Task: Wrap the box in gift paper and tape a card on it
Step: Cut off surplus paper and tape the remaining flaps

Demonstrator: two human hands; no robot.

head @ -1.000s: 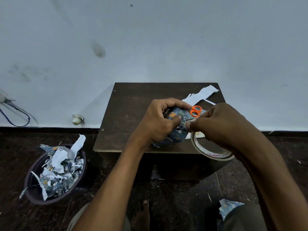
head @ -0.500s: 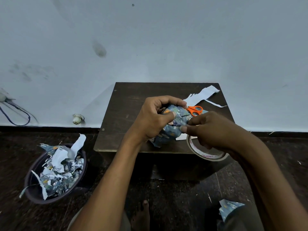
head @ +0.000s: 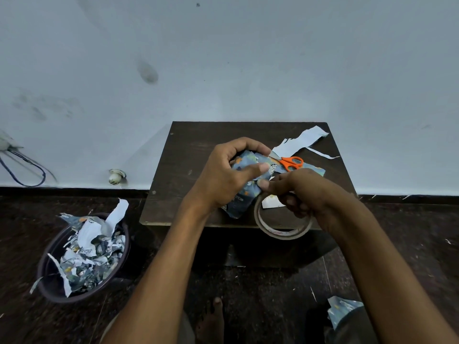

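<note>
The box wrapped in blue patterned gift paper (head: 242,202) is held above the near part of the small dark table (head: 188,155). My left hand (head: 223,175) grips it from the left, fingers curled over the top and thumb laid across its face. My right hand (head: 303,192) holds the roll of clear tape (head: 280,232), which hangs from its fingers, while its thumb presses against the box's right edge. A small white card (head: 269,202) lies on the table, partly hidden behind the roll.
Orange-handled scissors (head: 291,163) lie on a gift paper offcut behind my hands. White paper strips (head: 301,141) rest at the table's back right. A dark bowl (head: 49,269) of paper scraps stands on the floor at left. Another scrap (head: 344,307) lies at lower right.
My right hand with the tape roll has dropped lower and moved left along the box's right edge. My left thumb has straightened across the box's face.
</note>
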